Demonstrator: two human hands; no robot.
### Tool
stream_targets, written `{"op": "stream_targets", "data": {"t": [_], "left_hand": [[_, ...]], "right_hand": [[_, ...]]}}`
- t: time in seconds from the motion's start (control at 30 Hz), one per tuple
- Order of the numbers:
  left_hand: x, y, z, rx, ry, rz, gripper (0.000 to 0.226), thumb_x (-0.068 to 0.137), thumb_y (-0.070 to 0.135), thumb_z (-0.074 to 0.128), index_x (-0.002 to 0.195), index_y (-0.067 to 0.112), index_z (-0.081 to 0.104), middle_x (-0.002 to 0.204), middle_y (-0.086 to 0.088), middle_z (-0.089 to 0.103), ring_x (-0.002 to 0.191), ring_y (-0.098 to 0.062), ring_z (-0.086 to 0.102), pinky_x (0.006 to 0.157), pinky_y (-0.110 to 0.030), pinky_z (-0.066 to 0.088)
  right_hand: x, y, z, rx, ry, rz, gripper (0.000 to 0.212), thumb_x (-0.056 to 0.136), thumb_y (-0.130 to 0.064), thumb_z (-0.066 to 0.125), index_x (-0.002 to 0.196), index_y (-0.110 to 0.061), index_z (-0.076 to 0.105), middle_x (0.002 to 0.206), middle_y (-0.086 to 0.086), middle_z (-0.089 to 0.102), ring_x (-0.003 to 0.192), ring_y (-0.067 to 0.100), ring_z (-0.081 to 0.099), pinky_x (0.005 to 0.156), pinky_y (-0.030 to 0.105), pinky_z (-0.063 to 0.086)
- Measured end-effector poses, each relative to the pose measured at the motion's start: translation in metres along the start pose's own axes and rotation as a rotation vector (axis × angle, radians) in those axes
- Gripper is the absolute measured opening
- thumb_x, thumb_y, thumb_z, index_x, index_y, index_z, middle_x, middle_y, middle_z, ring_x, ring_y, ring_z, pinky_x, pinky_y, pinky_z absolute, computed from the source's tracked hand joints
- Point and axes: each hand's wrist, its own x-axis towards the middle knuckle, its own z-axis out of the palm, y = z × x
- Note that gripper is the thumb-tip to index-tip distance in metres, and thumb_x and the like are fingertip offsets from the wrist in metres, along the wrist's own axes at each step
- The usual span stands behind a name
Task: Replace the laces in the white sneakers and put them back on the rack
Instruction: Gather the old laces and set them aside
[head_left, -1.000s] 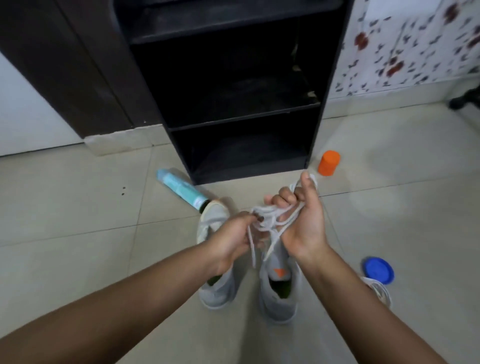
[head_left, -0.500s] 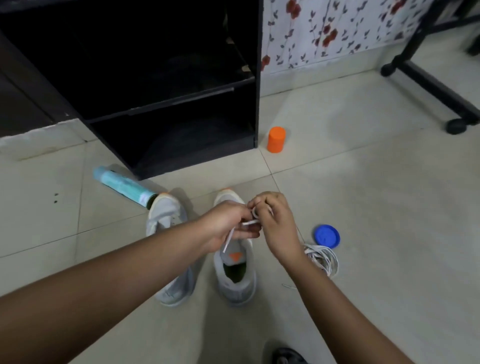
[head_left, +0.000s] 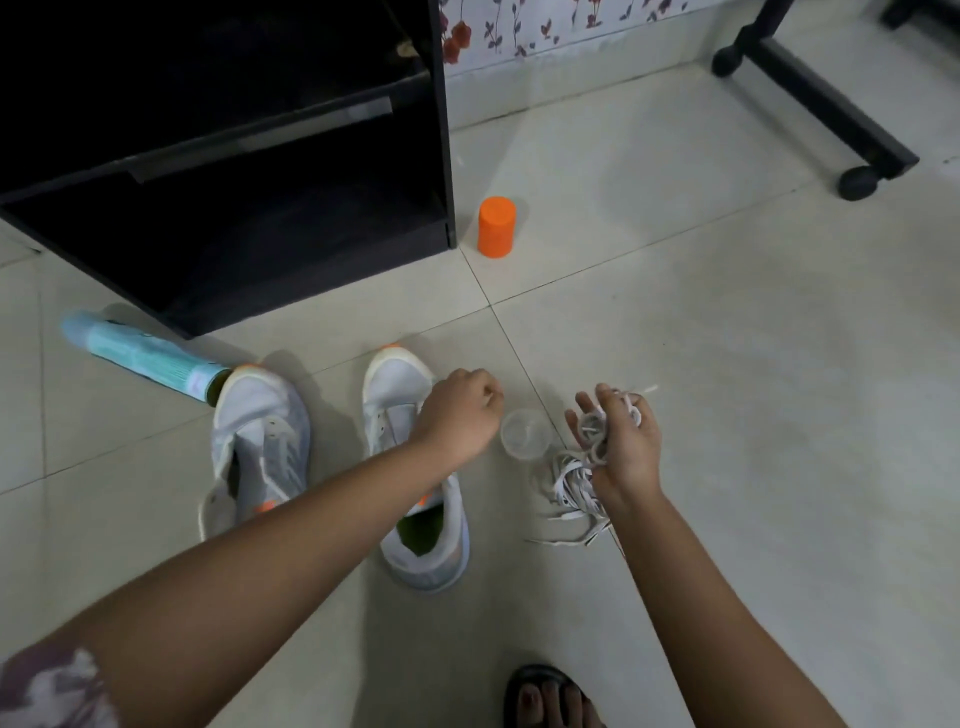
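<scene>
Two white sneakers with orange trim stand on the tiled floor with bare eyelets, the left sneaker (head_left: 260, 441) and the right sneaker (head_left: 431, 551). My left hand (head_left: 457, 410) hovers over the right sneaker's front, fingers curled into a fist with nothing visible in it. To the right, my right hand (head_left: 626, 447) grips a bunch of white laces (head_left: 597, 426) above the floor. More white laces (head_left: 566, 491) lie in a loose pile under that hand. The black shoe rack (head_left: 234, 208) stands open at the back left.
An orange cylinder (head_left: 496, 226) stands by the rack's right corner. A teal tube (head_left: 140, 356) lies by the left sneaker's toe. A small clear round container (head_left: 524, 434) sits between my hands. A black wheeled furniture leg (head_left: 810, 98) is at the back right. My sandalled foot (head_left: 550, 696) is at the bottom.
My hands have come apart. The right hand moved right and down with the lace bunch, over the pile on the floor. The left hand stayed over the right sneaker.
</scene>
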Motion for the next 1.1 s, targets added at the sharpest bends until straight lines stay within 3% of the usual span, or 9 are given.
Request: {"op": "stream_targets", "data": {"t": [0.1, 0.23, 0.33, 0.43, 0.53, 0.63, 0.7, 0.8, 1.1], "left_hand": [[0.016, -0.009, 0.020, 0.355, -0.064, 0.138, 0.055, 0.084, 0.037, 0.061, 0.134, 0.021, 0.046, 0.135, -0.005, 0.046, 0.128, -0.026, 0.039, 0.105, -0.033, 0.031], [0.026, -0.017, 0.041, 0.491, -0.185, 0.225, 0.092, 0.069, 0.034, 0.073, 0.145, 0.025, 0.023, 0.144, -0.001, 0.031, 0.137, -0.022, 0.025, 0.110, -0.036, 0.023], [0.033, -0.017, 0.049, 0.538, -0.137, 0.297, 0.079, 0.070, 0.029, 0.071, 0.139, 0.026, 0.033, 0.140, 0.003, 0.036, 0.133, -0.021, 0.032, 0.108, -0.035, 0.026], [0.040, -0.016, 0.053, 0.481, -0.092, 0.313, 0.061, 0.075, 0.028, 0.067, 0.131, 0.025, 0.045, 0.132, 0.001, 0.047, 0.124, -0.022, 0.044, 0.103, -0.033, 0.034], [0.044, -0.017, 0.052, 0.353, -0.154, 0.303, 0.076, 0.070, 0.036, 0.076, 0.138, 0.024, 0.042, 0.136, 0.000, 0.047, 0.124, -0.024, 0.046, 0.103, -0.033, 0.037], [0.043, -0.016, 0.053, 0.331, -0.220, 0.339, 0.088, 0.067, 0.037, 0.079, 0.143, 0.026, 0.035, 0.142, 0.001, 0.041, 0.127, -0.025, 0.042, 0.103, -0.035, 0.039], [0.040, -0.016, 0.055, 0.322, -0.218, 0.350, 0.082, 0.069, 0.037, 0.078, 0.140, 0.025, 0.040, 0.139, 0.002, 0.044, 0.125, -0.024, 0.044, 0.100, -0.036, 0.041], [0.038, -0.014, 0.054, 0.094, -0.151, 0.284, 0.076, 0.067, 0.032, 0.080, 0.135, 0.022, 0.045, 0.134, 0.001, 0.051, 0.121, -0.021, 0.051, 0.097, -0.033, 0.043], [0.003, -0.005, 0.033, -0.717, -0.330, 0.018, 0.062, 0.071, -0.008, 0.069, 0.110, 0.028, 0.039, 0.118, -0.007, 0.058, 0.090, -0.022, 0.065, 0.079, -0.036, 0.052]], "right_hand": [[0.006, -0.002, -0.004, 0.022, -0.050, 0.039, 0.020, 0.095, -0.008, 0.052, 0.079, -0.017, 0.044, 0.105, 0.005, 0.068, 0.096, 0.023, 0.067, 0.080, 0.042, 0.053], [0.006, -0.007, 0.002, -0.109, -0.100, -0.080, 0.014, 0.094, -0.004, 0.050, 0.083, -0.013, 0.048, 0.071, 0.009, 0.063, 0.061, 0.020, 0.061, 0.060, 0.034, 0.052], [0.008, -0.009, -0.003, -0.428, -0.161, -0.166, 0.010, 0.094, -0.013, 0.057, 0.090, -0.009, 0.050, 0.058, 0.007, 0.051, 0.043, 0.016, 0.046, 0.043, 0.027, 0.040], [0.008, -0.006, -0.009, -0.709, -0.227, -0.298, 0.037, 0.088, -0.024, 0.067, 0.069, -0.001, 0.046, 0.055, 0.011, 0.038, 0.048, 0.018, 0.037, 0.050, 0.028, 0.032], [0.006, -0.001, -0.007, -0.633, -0.186, -0.313, 0.048, 0.086, -0.025, 0.070, 0.061, 0.000, 0.038, 0.065, 0.022, 0.033, 0.058, 0.021, 0.034, 0.055, 0.031, 0.031], [0.011, 0.001, -0.001, -0.439, -0.103, -0.211, 0.017, 0.087, -0.010, 0.065, 0.069, -0.008, 0.065, 0.089, 0.007, 0.061, 0.072, 0.016, 0.055, 0.063, 0.027, 0.048], [0.016, -0.002, 0.001, -0.345, -0.066, -0.134, 0.011, 0.080, -0.001, 0.061, 0.073, -0.003, 0.069, 0.077, 0.010, 0.066, 0.066, 0.018, 0.061, 0.062, 0.030, 0.051], [0.014, -0.004, 0.002, -0.378, -0.058, -0.116, 0.019, 0.076, 0.006, 0.057, 0.060, -0.002, 0.056, 0.047, 0.009, 0.050, 0.043, 0.020, 0.049, 0.052, 0.030, 0.040], [-0.006, -0.019, 0.034, -0.036, -0.145, -0.198, 0.025, 0.099, -0.037, 0.044, 0.085, -0.016, 0.048, 0.052, 0.001, 0.030, 0.046, 0.014, 0.027, 0.043, 0.022, 0.030]]}}
